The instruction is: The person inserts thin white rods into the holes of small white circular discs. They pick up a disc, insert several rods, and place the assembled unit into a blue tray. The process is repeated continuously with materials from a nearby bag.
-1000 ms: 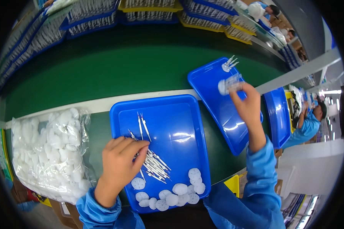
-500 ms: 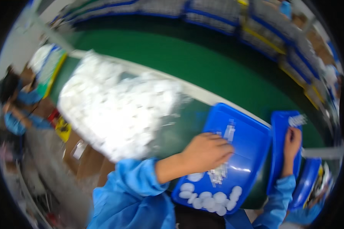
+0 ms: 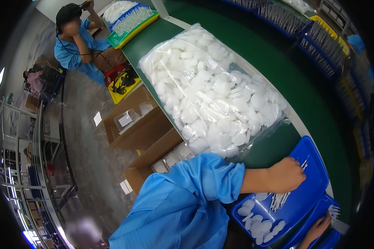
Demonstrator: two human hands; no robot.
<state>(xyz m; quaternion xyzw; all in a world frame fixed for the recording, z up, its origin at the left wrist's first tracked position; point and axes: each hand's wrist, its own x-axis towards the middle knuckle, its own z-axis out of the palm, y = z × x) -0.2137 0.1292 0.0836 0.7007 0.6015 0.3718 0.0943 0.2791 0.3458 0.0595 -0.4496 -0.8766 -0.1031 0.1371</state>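
My left hand (image 3: 287,174) is closed in a fist above a blue tray (image 3: 318,168). Thin white stick-like parts (image 3: 305,162) show just beyond its knuckles; what the fingers hold, if anything, is hidden. Near my wrist lies a bundle of thin white sticks (image 3: 280,201) in the same tray. Round white discs (image 3: 257,226) fill the tray's near end. Over a second, narrower blue tray (image 3: 306,222) on the right, my right hand (image 3: 318,227) has its fingers closed at a bunch of small white parts (image 3: 334,211).
A large clear bag of white discs (image 3: 216,91) covers much of the green table (image 3: 262,151). Open cardboard boxes (image 3: 143,128) stand on the floor at left. A seated person (image 3: 77,45) is at far left beside stacked trays (image 3: 133,23). Blue crates of parts (image 3: 320,54) stand at the back right.
My view has swung to the left, so the trays and hands now appear farther right and lower. My left hand has moved toward the tray's far end and its fingers have curled tighter.
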